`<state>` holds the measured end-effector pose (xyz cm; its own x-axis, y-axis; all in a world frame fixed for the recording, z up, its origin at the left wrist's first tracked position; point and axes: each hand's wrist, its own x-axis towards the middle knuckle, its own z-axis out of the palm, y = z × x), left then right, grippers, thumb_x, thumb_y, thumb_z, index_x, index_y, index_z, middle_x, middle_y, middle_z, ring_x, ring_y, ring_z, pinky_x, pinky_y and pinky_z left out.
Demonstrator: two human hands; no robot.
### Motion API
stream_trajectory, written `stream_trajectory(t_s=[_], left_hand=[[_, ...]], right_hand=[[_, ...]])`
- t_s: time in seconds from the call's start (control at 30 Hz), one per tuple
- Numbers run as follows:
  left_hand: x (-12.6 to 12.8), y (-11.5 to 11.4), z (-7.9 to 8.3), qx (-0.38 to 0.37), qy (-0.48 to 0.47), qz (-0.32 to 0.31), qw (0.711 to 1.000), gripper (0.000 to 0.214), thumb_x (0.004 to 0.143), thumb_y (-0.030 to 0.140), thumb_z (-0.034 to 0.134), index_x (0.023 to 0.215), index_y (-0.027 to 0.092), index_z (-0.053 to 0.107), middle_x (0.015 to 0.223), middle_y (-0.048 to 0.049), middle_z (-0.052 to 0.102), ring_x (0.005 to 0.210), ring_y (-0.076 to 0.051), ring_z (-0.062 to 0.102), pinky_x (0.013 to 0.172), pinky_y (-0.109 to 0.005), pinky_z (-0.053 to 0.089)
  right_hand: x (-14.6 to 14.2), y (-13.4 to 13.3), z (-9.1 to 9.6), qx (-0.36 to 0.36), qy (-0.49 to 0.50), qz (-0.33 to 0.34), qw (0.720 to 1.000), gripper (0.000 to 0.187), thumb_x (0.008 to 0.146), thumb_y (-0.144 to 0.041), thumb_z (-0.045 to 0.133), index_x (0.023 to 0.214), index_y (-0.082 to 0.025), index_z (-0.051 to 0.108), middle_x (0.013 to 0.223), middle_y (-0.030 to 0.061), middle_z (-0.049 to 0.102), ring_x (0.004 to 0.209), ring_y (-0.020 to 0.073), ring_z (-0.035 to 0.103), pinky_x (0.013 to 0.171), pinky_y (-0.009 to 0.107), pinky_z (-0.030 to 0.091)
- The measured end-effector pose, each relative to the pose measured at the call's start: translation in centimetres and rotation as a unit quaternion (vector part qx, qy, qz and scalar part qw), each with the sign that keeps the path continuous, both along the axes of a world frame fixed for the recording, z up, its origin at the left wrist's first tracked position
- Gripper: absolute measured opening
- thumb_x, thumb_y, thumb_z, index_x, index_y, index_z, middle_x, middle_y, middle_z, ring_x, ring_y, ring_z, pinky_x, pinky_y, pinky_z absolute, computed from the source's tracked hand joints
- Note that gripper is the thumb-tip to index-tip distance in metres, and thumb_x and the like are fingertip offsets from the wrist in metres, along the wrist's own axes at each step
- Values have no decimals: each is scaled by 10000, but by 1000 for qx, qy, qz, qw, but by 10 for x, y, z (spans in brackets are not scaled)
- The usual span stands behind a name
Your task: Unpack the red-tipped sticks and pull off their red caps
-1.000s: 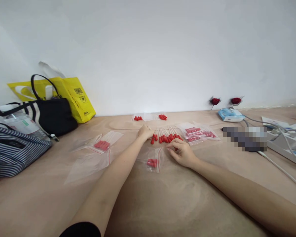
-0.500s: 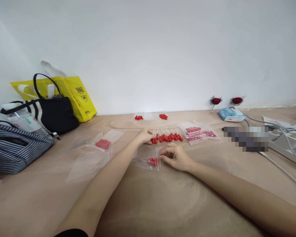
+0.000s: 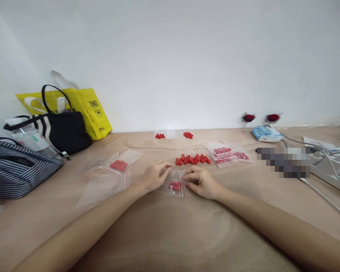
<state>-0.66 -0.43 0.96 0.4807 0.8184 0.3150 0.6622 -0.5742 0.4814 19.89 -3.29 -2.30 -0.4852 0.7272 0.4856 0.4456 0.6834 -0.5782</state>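
Note:
A clear zip bag (image 3: 174,192) with a red line along its mouth lies flat in front of me, several red-tipped sticks (image 3: 175,186) showing inside. Pinched at the bag's right edge are the fingers of my right hand (image 3: 203,183). My left hand (image 3: 155,176) hovers by the bag's upper left side, fingers stretched out and apart, nothing visible in them. Just beyond both hands, a row of red-headed sticks (image 3: 192,158) with pale stems is spread on the table.
Filled zip bags (image 3: 229,154) are stacked to the right of the row. Another filled bag (image 3: 119,165) and a flat bag (image 3: 102,189) lie left. Red pieces (image 3: 188,135) sit by the wall. Handbags, a tissue pack (image 3: 267,133) and cables flank the table (image 3: 170,241).
My left hand has drawn back from the left end of the stick row to the bag's left side. My right hand stays at the bag's edge.

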Motion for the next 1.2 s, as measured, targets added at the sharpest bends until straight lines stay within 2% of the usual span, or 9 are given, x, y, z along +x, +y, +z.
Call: stream_trajectory(t_s=[0.07, 0.17, 0.23, 0.5, 0.67, 0.8, 0.97, 1.1, 1.2], left_hand=[[-14, -20, -2, 1, 36, -67, 997, 277, 823, 281, 431, 1044, 188, 571, 1091, -56, 594, 1024, -169, 528, 911, -311, 395], [-23, -34, -8, -38, 74, -79, 993, 388, 810, 340, 463, 1173, 203, 491, 1222, -61, 514, 1132, -184, 456, 964, -345, 359], [-23, -36, -11, -55, 80, -68, 993, 418, 802, 356, 475, 1189, 198, 479, 1238, -64, 500, 1151, -188, 438, 980, -356, 345], [-17, -31, -17, -51, 70, -51, 995, 394, 808, 355, 454, 1167, 199, 506, 1227, -59, 511, 1148, -185, 442, 986, -354, 341], [-18, -32, -17, -48, 64, -53, 995, 382, 811, 341, 454, 1170, 220, 499, 1224, -47, 515, 1151, -184, 437, 989, -363, 336], [-18, -33, -16, -49, 67, -59, 995, 390, 805, 338, 464, 1170, 203, 499, 1231, -55, 508, 1155, -182, 433, 991, -353, 334], [-18, -33, -16, -58, 70, -57, 994, 410, 803, 357, 467, 1182, 203, 485, 1238, -51, 500, 1155, -175, 432, 991, -339, 333], [-19, -33, -15, -61, 79, -59, 993, 404, 814, 357, 448, 1191, 214, 476, 1252, -45, 488, 1164, -172, 421, 994, -339, 323], [-21, -34, -13, -67, 100, -62, 991, 443, 828, 373, 420, 1246, 226, 414, 1293, -45, 443, 1195, -174, 383, 1009, -343, 298]], right_hand=[[0, -2, 3, -3, -19, 35, 999, 215, 750, -177, 541, 939, -210, 637, 886, 39, 601, 799, 137, 522, 722, 276, 421], [0, -3, 6, -2, -58, 62, 996, 312, 722, -288, 606, 1026, -216, 600, 964, 49, 598, 865, 165, 514, 792, 322, 393], [-3, -3, 8, -4, -75, 61, 995, 347, 698, -342, 631, 1018, -211, 602, 968, 55, 593, 869, 173, 511, 792, 326, 384], [-18, -2, 4, -14, -68, 36, 997, 257, 691, -392, 631, 895, -236, 636, 837, 19, 597, 799, 154, 515, 727, 285, 377], [-27, -5, 6, 3, -84, 6, 996, 149, 706, -292, 611, 828, -207, 614, 829, 30, 604, 792, 158, 518, 703, 276, 366], [-29, -14, 14, 5, -105, -54, 993, 89, 667, -225, 587, 739, -182, 558, 703, 9, 577, 687, 139, 504, 661, 268, 356], [-10, -18, 15, -53, -49, -44, 996, 153, 626, -119, 550, 771, -167, 537, 667, -13, 534, 575, 95, 461, 529, 208, 354], [5, -10, 8, -95, 48, -1, 994, 146, 721, -214, 560, 857, -173, 592, 778, 21, 560, 619, 91, 498, 552, 209, 409], [8, -5, 2, -122, 102, 14, 987, 181, 728, -282, 587, 873, -180, 620, 841, 44, 572, 645, 95, 522, 566, 221, 438]])
